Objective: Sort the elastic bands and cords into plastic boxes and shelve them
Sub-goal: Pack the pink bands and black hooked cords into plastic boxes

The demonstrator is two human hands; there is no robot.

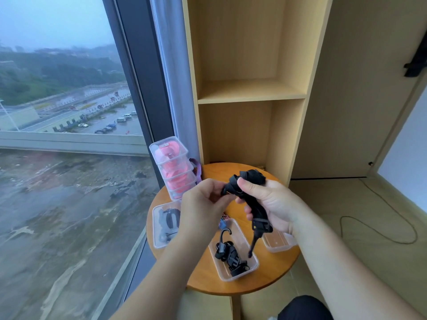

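Above a small round wooden table (272, 276), both hands hold a bundled black strap (253, 179) with a plastic buckle hanging from it. My right hand (270, 202) grips the bundle's body; my left hand (203, 199) pinches its left end. Below sits an open clear box (250, 255) containing black hooked cords (228, 252). Another clear box (159, 229) at the left holds black bands. A stack of lidded boxes (172, 167) with pink bands stands at the table's back left. One more clear box (277, 244) lies partly hidden under my right wrist.
A light wooden shelf unit (251, 91) with bare compartments rises right behind the table. A large window (69, 112) fills the left side, with a curtain beside it. A thin dark cable (379, 218) loops on the floor at right. A striped band (196, 169) lies behind the stack.
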